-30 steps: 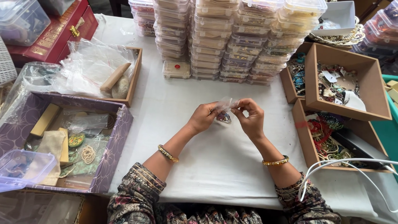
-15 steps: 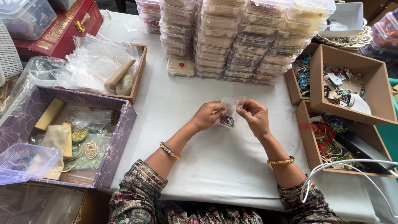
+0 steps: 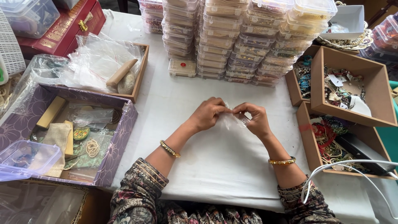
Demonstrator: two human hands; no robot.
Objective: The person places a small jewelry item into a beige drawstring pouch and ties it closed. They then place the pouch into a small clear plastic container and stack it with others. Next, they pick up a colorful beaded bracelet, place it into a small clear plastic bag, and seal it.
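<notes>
Over the middle of the white-covered table [image 3: 215, 166], my left hand [image 3: 208, 114] and my right hand [image 3: 253, 118] meet, fingertips pinched together on a small clear plastic pouch [image 3: 233, 120]. The pouch is crumpled between the fingers and its contents are hidden. Each wrist wears a gold bangle. Both forearms rest low above the cloth, sleeves patterned in dark florals.
Tall stacks of clear lidded boxes [image 3: 248, 37] stand at the back. Brown trays of jewellery [image 3: 352, 91] sit right, with a white cable [image 3: 352, 166] near the front. A purple box [image 3: 70, 137] and a wooden tray of plastic bags [image 3: 107, 66] lie left.
The hands stay together on the pouch; the fingers have closed tighter over it, so the dark item seen inside earlier is now hidden.
</notes>
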